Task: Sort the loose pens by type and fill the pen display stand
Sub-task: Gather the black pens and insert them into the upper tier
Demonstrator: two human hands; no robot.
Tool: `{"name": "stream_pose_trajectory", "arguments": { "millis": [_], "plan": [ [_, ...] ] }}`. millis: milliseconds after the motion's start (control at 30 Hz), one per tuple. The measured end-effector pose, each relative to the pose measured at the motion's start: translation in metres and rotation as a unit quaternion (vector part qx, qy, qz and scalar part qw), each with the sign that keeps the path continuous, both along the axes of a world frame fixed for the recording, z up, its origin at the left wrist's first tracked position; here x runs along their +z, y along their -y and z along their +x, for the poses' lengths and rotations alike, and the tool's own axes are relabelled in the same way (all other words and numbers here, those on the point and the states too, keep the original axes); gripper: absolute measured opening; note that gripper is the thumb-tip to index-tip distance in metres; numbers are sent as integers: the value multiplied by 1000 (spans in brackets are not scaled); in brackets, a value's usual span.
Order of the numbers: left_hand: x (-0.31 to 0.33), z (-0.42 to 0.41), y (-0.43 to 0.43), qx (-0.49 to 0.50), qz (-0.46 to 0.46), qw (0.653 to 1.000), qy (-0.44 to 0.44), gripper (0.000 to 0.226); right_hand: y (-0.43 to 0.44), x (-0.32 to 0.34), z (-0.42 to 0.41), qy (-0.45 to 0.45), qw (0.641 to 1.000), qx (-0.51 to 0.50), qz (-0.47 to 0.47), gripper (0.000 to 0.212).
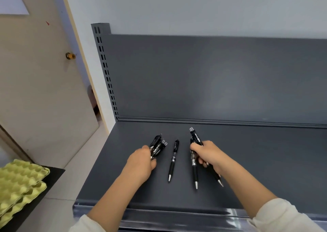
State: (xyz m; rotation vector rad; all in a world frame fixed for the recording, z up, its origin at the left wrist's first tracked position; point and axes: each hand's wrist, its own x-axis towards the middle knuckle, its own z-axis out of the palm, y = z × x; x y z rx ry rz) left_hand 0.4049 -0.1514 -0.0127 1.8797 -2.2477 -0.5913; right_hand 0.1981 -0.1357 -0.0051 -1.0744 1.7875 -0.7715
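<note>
Left hand gripping bundled glossy black pens, right hand clasping slim black pens, matte grey metal shelf

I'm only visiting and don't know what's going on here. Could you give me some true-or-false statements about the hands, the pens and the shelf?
1. The left hand grips a bundle of black pens. True.
2. The right hand holds nothing. False: its fingers are curled round several pens.
3. A single pen lies on the shelf between the two hands, and neither hand touches it. True.
4. The shelf is bright red. False: it is dark grey.
5. The egg trays sit to the right of the shelf. False: they are stacked to its left.
</note>
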Motion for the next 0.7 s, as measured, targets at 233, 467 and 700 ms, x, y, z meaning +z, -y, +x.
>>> {"name": "stream_pose_trajectory", "arguments": {
  "millis": [233, 467, 700],
  "plan": [
    [1, -14, 2, 17, 25, 984, -175, 20, -7, -8, -21, 115, 990, -77, -20, 15],
    [-3, -47, 0, 17, 59, 990, -126, 55, -16, -7, -25, 134, 983, -108, -63, 15],
    [5, -60, 3, -33, 47, 998, -2, 32, -26, 6, -41, 137, 974, -158, -91, 13]
  ]
}}
